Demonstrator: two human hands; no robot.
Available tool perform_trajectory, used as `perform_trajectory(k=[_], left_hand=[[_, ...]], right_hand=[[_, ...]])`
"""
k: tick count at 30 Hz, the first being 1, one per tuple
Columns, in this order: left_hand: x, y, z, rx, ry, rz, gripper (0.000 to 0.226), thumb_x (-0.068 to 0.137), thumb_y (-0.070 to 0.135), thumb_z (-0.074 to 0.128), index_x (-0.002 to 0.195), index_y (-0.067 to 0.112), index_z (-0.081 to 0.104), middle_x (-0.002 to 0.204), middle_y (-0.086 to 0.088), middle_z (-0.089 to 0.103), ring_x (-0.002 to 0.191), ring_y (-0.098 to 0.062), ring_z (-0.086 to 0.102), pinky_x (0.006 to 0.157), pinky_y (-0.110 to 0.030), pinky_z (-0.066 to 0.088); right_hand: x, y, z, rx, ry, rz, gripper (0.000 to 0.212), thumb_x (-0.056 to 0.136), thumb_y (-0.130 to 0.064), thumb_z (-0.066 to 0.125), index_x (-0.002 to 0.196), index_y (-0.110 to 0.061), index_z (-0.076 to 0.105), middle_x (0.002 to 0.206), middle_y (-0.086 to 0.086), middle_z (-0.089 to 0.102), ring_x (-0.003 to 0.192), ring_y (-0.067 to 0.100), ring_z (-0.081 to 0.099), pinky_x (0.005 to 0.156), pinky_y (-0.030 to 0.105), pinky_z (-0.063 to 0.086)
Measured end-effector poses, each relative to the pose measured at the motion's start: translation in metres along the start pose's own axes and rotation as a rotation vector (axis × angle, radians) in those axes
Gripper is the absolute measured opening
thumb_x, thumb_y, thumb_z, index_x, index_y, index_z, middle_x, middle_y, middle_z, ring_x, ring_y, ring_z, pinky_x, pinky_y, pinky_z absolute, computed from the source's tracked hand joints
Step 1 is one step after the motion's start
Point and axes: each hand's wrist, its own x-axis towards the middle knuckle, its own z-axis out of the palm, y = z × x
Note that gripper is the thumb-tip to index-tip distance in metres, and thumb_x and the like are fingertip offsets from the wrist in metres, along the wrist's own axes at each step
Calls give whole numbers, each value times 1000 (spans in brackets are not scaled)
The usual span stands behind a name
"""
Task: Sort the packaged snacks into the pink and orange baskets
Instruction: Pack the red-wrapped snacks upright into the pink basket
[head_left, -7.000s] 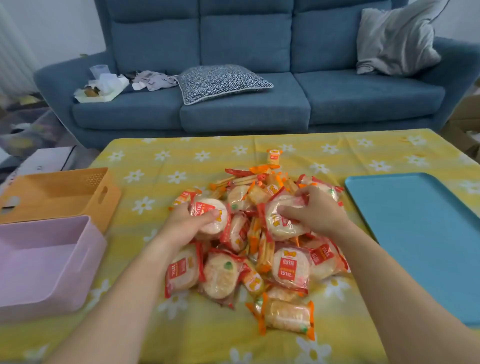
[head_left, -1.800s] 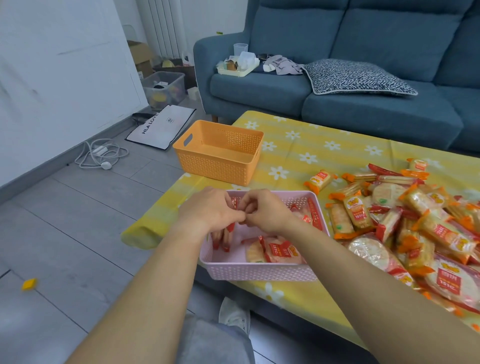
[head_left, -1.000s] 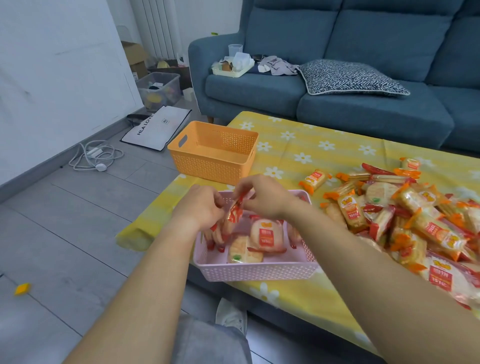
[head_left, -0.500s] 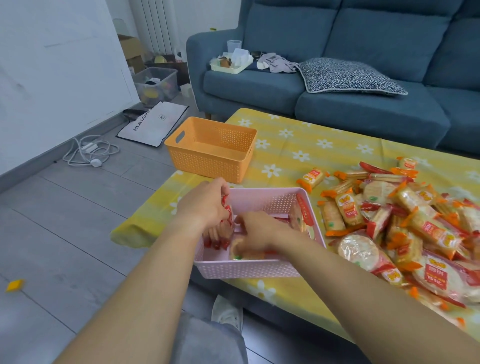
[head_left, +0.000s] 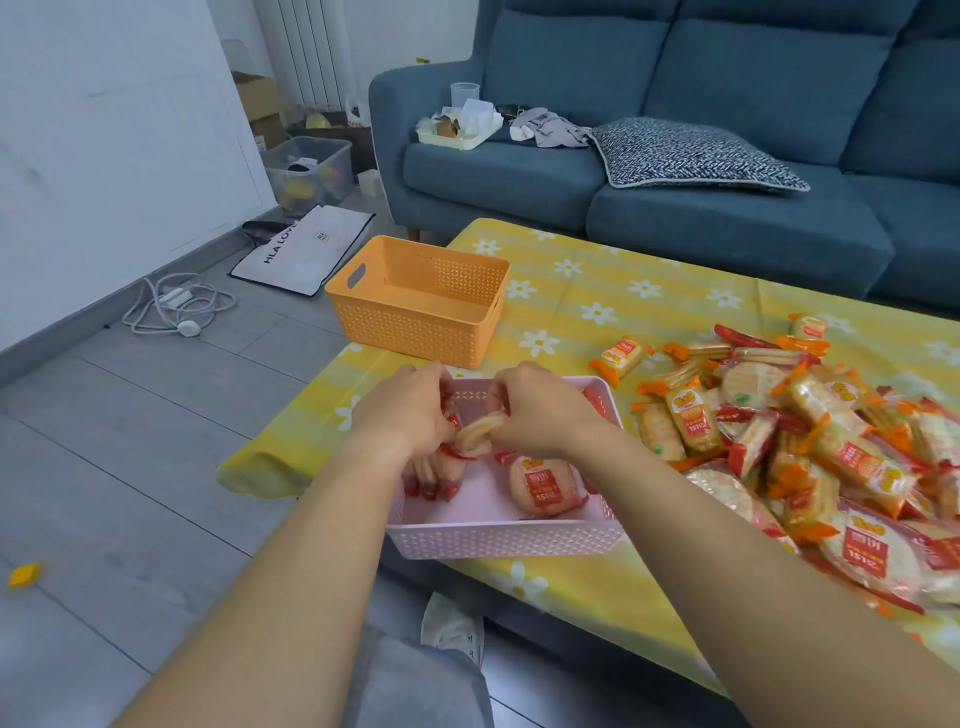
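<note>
Yellow daisy cloth covers the bench (head_left: 597, 291) before a blue sofa (head_left: 727, 218). At centre frame, the left hand (head_left: 410, 410) and right hand (head_left: 540, 410) together pinch a round snack packet (head_left: 475, 431) just above the pink basket (head_left: 498, 538). The orange basket (head_left: 415, 306) sits beyond, and the snack pile (head_left: 805, 431) lies at right.

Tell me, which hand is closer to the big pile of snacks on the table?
Right. The right hand is over the pink basket on the side beside the snack pile; the left hand is over the basket's other side, farther from the pile.
</note>
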Motion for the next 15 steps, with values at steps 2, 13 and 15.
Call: perform_trajectory(k=[2, 13, 15], left_hand=[[0, 0, 1, 12, 10, 0, 53, 78, 27, 77, 126, 28, 55, 120, -3, 55, 106, -29, 60, 88, -45, 53], [-3, 10, 1, -84, 85, 86, 37, 81, 36, 62, 118, 33, 56, 117, 0, 58, 107, -27, 60, 88, -45, 53], [-5, 13, 1, -177, 50, 118, 37, 78, 34, 53, 115, 39, 56, 115, 2, 60, 104, -24, 61, 88, -44, 53]], right_hand=[[0, -1, 2, -50, -55, 47, 23, 78, -26, 69, 95, -12, 61, 100, 7, 63, 90, 26, 60, 67, 33, 45], [9, -15, 15, 403, 13, 332, 25, 86, -30, 64, 85, -5, 65, 75, 12, 67, 71, 29, 67, 59, 32, 52], [13, -14, 21, 776, -108, 378, 20, 88, -19, 58, 90, -3, 71, 67, 13, 65, 61, 27, 66, 53, 30, 53]])
